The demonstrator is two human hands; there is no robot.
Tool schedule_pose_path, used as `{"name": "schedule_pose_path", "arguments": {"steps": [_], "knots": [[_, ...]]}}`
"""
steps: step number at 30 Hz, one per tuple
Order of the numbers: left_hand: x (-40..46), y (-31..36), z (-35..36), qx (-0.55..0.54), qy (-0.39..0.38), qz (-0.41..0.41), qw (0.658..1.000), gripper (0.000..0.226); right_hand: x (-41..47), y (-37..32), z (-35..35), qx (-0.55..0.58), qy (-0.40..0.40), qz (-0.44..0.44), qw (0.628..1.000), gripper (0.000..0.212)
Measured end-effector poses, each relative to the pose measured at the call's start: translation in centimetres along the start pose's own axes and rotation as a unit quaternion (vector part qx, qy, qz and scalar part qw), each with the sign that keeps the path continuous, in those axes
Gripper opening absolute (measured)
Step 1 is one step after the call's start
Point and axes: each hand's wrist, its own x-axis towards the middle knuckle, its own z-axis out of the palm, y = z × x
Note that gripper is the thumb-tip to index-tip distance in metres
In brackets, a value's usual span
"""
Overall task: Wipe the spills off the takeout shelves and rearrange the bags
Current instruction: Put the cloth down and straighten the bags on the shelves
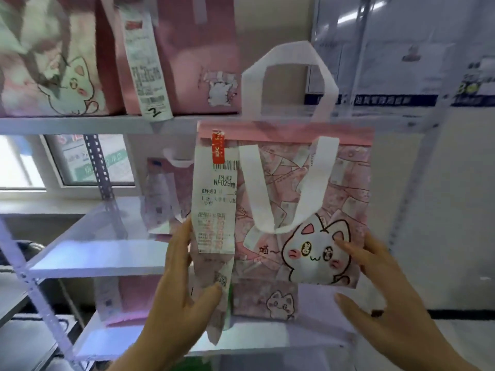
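Observation:
I hold a pink takeout bag with a white cartoon cat and white handles up in front of the shelves. A long white receipt hangs down its left side from a red sticker. My left hand grips the bag's lower left edge, thumb pressed on the receipt's tail. My right hand grips the lower right corner, fingers on the cat's face and thumb under the bag. No cloth or spill is visible.
The top shelf carries pink bags, one with a receipt marked "2". Another bag stands on the middle shelf. Smaller cat bags sit on the lower shelf. Posters cover the right wall.

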Motion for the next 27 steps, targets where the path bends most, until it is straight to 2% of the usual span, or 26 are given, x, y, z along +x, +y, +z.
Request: {"name": "schedule_pose_path", "arguments": {"steps": [3,5,7,10,11,14,17,22,27], "knots": [[2.2,2.6,1.3,-0.003,-0.03,0.059,0.998,0.084,1.6,1.9,-3.4,-0.021,0.042,-0.014,0.999,0.064],[3.9,4.2,1.6,-0.013,-0.053,0.086,0.995,0.083,3.4,1.4,-5.6,0.081,0.026,0.061,0.995,0.056],[5.6,5.9,1.8,-0.034,-0.066,0.104,0.992,0.081,3.7,2.5,-7.7,0.131,0.078,0.084,0.985,0.058],[8.6,8.0,2.1,-0.061,-0.084,0.122,0.987,0.082,6.0,0.3,-10.1,0.097,0.07,0.041,0.992,0.056],[9.7,8.5,2.2,-0.072,-0.087,0.13,0.985,0.084,7.2,-0.5,-10.3,0.093,0.111,0.049,0.988,0.057],[12.7,10.1,2.1,-0.126,-0.097,0.144,0.977,0.082,8.4,-2.7,-11.1,0.088,0.159,-0.004,0.983,0.066],[15.9,10.9,1.8,-0.134,-0.084,0.15,0.976,0.084,11.5,-3.9,-11.9,0.128,0.178,-0.022,0.975,0.063],[20.9,10.8,2.0,-0.129,-0.036,0.154,0.979,0.079,16.9,-3.4,-11.5,0.127,0.185,-0.036,0.974,0.064],[24.1,10.9,3.0,-0.096,-0.026,0.157,0.983,0.068,22.0,-0.9,-11.0,0.117,0.206,-0.004,0.972,0.069]]}}
